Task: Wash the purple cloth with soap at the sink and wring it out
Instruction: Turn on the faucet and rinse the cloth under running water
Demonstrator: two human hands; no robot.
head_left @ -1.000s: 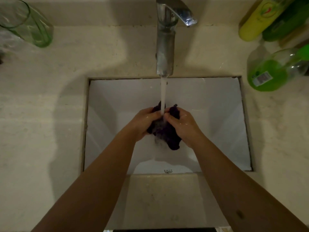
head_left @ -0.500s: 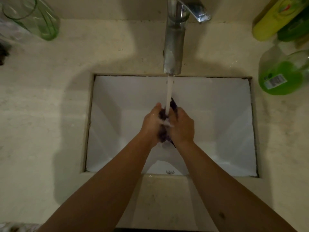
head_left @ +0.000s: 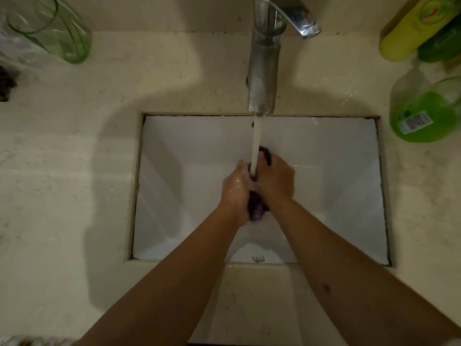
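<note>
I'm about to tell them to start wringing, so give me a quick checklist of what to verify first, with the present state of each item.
1. Purple cloth gripped by both hands: ok, left hand and right hand close around it.
2. Cloth bunched small enough to twist: ok.
3. Hands over the sink, not the counter: ok.
4. Faucet off before wringing: not ok, water stream runs onto the cloth.
5. Soap rinsed out: cannot tell.
</note>
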